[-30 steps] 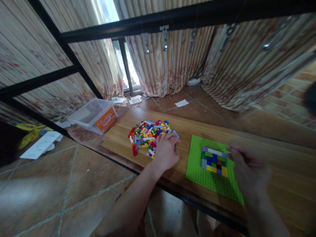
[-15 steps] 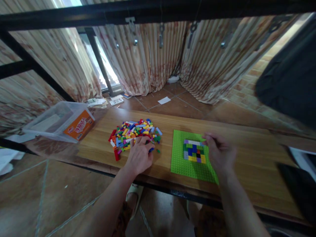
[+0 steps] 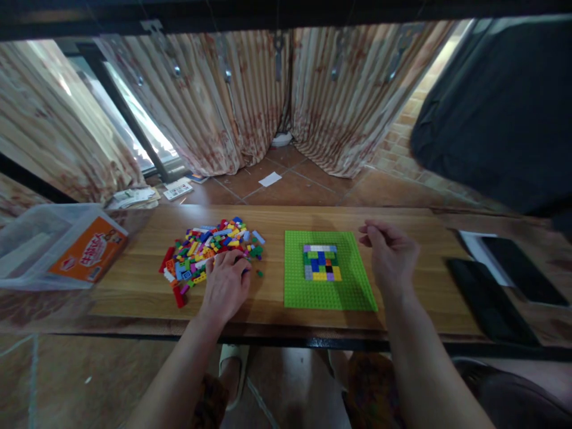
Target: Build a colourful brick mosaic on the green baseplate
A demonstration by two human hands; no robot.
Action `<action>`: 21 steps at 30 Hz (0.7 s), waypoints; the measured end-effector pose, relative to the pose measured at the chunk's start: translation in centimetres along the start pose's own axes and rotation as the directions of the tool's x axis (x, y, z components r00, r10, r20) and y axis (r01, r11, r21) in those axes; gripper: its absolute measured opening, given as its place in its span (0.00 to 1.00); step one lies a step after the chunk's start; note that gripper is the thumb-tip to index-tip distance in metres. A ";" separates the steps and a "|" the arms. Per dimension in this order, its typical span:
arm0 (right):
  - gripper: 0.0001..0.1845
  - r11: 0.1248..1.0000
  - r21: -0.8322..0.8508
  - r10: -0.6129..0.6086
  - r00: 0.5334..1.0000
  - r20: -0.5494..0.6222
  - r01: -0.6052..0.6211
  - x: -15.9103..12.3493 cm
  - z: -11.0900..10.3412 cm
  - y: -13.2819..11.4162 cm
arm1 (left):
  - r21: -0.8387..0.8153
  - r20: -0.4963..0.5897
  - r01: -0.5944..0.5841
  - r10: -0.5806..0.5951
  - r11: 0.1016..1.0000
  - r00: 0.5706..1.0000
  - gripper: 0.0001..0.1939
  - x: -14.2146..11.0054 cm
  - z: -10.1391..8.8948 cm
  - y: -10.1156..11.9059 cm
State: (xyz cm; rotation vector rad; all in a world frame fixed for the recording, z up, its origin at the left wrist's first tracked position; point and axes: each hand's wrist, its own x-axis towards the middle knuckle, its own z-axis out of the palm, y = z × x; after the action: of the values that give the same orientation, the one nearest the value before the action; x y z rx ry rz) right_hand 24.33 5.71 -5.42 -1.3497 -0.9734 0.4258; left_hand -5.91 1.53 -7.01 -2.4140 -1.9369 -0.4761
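Note:
My left hand (image 3: 227, 285) rests at the near right edge of a heap of loose toy bricks (image 3: 196, 253), its fingers curled. A blue brick (image 3: 245, 271) shows between its thumb and forefinger. To the right lies a green baseplate (image 3: 330, 298) with a small block of bricks (image 3: 322, 263) pressed onto it, in white, lilac, green, blue, yellow, black and orange. Just beyond the plate's right edge hovers my right hand (image 3: 391, 250), apart from the bricks. Its fingers are closed together, and what they hold, if anything, is hidden.
A clear plastic box (image 3: 27, 238) with an orange label stands at the left end of the wooden table (image 3: 250, 310). At the right lie a black flat case (image 3: 487, 298) and a dark phone-like slab (image 3: 522, 268). A black bar (image 3: 286, 15) crosses above.
The view has swung to the right. My right hand has drawn away from the brick block to beyond the plate's right edge. My left hand stays at the heap.

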 end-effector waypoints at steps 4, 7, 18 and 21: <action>0.08 1.000 -0.004 -0.005 1.000 -0.001 0.005 0.0 0.1 0.0 | 0.016 0.001 0.015 -0.015 1.000 1.000 0.07 0.1 -0.2 0.1; 0.08 0.999 -0.039 -0.004 1.000 0.008 0.004 -0.1 0.2 0.0 | 0.048 -0.023 0.056 -0.055 0.997 0.998 0.08 0.0 -0.4 0.0; 0.07 1.000 -0.023 -0.009 0.999 0.038 0.010 -0.4 0.6 0.4 | 0.078 -0.008 0.140 -0.140 0.987 0.990 0.09 -0.6 -0.8 -0.1; 0.07 0.999 -0.032 -0.004 0.999 0.037 0.005 -0.5 0.8 0.2 | 0.068 0.002 0.135 -0.136 0.988 0.991 0.09 -0.6 -0.8 -0.1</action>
State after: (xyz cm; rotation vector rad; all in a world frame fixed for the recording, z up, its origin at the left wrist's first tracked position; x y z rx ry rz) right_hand 23.46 5.82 -5.84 -1.3727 -1.0172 0.4348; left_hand -6.33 0.86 -6.43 -2.2565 -2.0934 -0.3992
